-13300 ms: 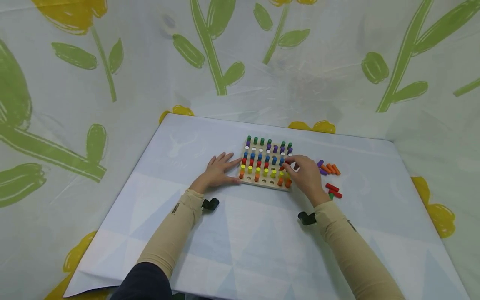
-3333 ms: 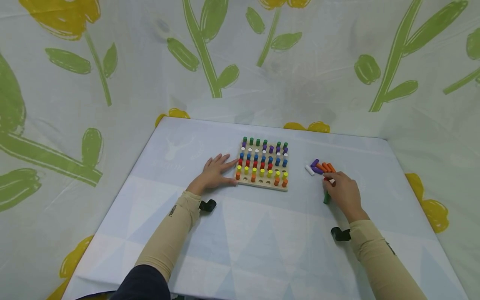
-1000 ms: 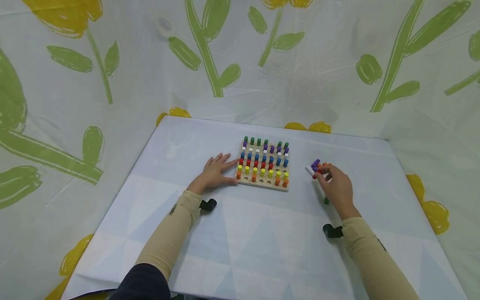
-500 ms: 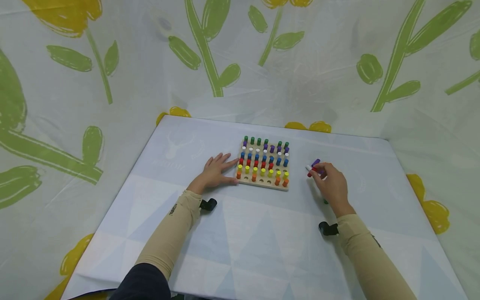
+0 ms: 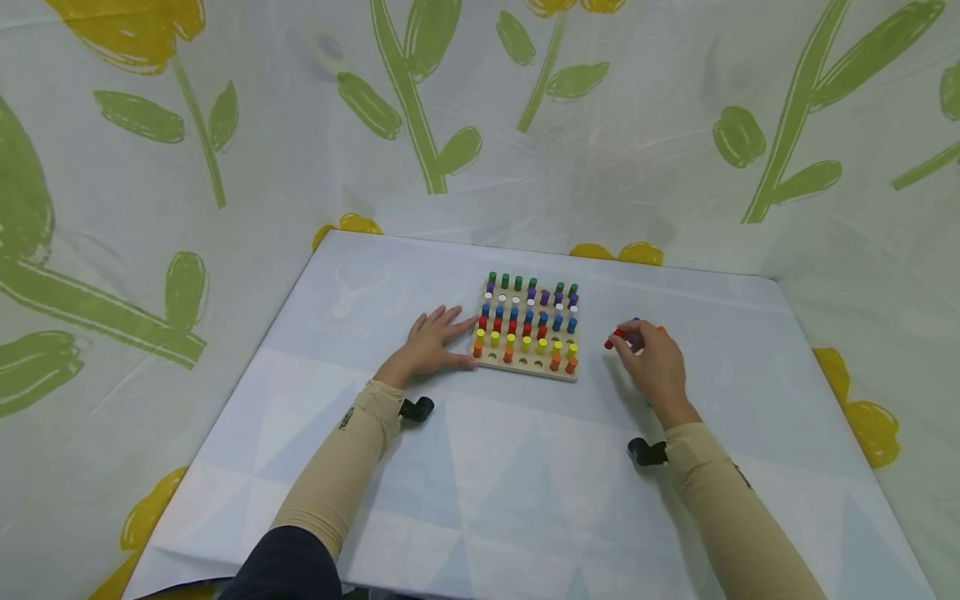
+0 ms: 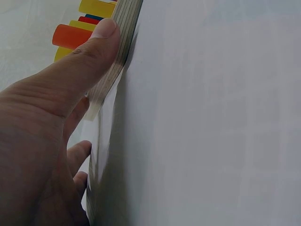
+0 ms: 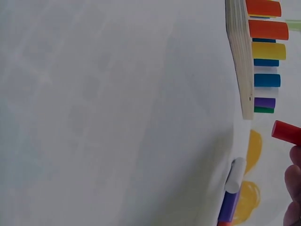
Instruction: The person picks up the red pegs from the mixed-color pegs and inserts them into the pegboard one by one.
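A wooden pegboard (image 5: 525,369) stands mid-table, with rows of green, purple, white, blue, red, yellow and orange pegs. Two holes show at the right end of the red row, and several in the front orange row. My left hand (image 5: 427,346) rests at the board's left side, fingers spread. In the left wrist view its thumb (image 6: 89,56) touches the board's edge. To the right of the board, my right hand (image 5: 656,367) pinches a red peg (image 5: 611,340) above the table. That peg (image 7: 287,133) is tilted in the right wrist view, with the fingertips at its end.
Loose pegs lie behind and under the right hand, mostly hidden: an orange peg (image 5: 662,329) shows in the head view, a white peg (image 7: 235,176) and a purple peg (image 7: 229,207) in the right wrist view. A patterned cloth (image 5: 480,500) covers the table.
Earlier my right hand was at the board's right edge, then among the loose pegs. It has since lifted a red peg and moved left toward the board. My left hand stays at the board.
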`<action>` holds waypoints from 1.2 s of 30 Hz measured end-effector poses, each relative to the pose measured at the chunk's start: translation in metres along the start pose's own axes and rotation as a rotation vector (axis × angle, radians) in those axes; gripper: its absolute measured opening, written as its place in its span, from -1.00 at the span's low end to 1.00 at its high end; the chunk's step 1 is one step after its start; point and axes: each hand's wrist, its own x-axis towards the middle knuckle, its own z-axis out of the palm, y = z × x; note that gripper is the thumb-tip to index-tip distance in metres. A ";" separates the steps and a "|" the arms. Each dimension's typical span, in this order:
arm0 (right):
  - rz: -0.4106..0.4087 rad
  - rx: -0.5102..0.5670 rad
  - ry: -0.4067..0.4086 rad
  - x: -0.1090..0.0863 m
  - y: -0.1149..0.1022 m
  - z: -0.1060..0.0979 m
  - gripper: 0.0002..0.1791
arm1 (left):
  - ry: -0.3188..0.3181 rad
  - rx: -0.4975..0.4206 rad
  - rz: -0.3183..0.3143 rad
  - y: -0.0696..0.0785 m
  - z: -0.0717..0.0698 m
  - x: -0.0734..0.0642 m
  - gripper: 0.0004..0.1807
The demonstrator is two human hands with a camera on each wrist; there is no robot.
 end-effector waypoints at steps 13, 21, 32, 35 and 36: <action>0.025 0.000 -0.030 0.007 -0.010 0.010 -0.69 | -0.006 0.013 -0.010 -0.001 0.000 0.002 0.00; 0.032 0.020 -0.046 0.008 -0.015 0.015 -0.70 | -0.005 0.001 -0.006 -0.002 0.002 0.003 0.01; 0.013 0.038 -0.070 0.010 -0.022 0.022 -0.69 | -0.001 0.005 -0.008 -0.004 0.003 0.004 0.00; 0.006 0.035 -0.074 0.010 -0.023 0.023 -0.69 | -0.003 -0.003 -0.010 -0.004 0.003 0.005 0.01; 0.005 0.032 -0.074 0.010 -0.024 0.024 -0.69 | -0.004 -0.004 -0.012 -0.004 0.003 0.004 0.01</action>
